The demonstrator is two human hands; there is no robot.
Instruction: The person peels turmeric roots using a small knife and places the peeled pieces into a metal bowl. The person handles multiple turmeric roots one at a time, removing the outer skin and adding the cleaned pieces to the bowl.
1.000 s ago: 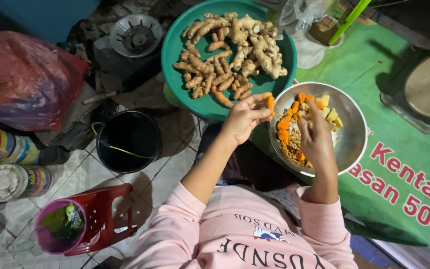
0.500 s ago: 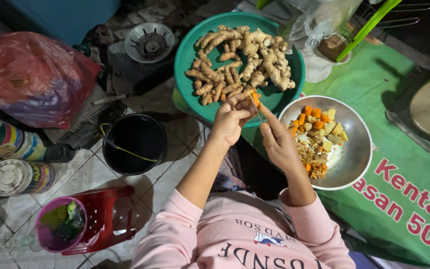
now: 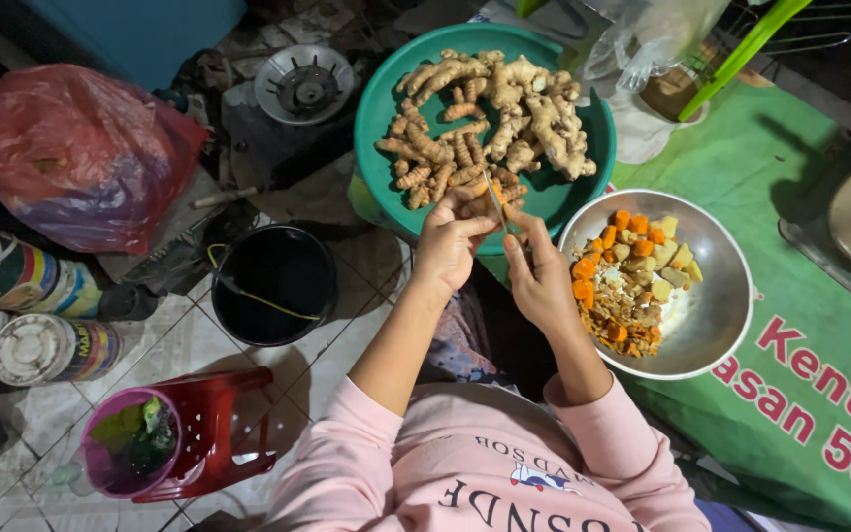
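Both hands have come back from the steel bowl (image 3: 731, 325) to the near rim of the green basin (image 3: 382, 108). One second ago the right hand was down among the cut pieces in the bowl and the left held an orange piece beside it; half a second ago the pair had moved up between bowl and basin.

Left hand (image 3: 448, 241): fingers clenched around a small turmeric root (image 3: 480, 204), held over the basin's near edge. Right hand (image 3: 541, 279): closed on a thin knife (image 3: 494, 197), blade pointing up at the root. The root is largely covered by fingers; its cut state cannot be told.

Judgement: the finished piece went into the bowl, and a fresh root is now under the knife. Peeling and cutting is in its repeating stage.

Stock remaining: a heap of unpeeled turmeric and ginger roots (image 3: 490, 108) fills the basin. The bowl holds orange and pale chunks (image 3: 627, 271), well short of full.

Surroundings: the bowl stands on a green printed sheet (image 3: 810, 236). On the tiled floor are a black bucket (image 3: 273, 286), a red stool (image 3: 214, 433) and a red plastic bag (image 3: 76, 153).
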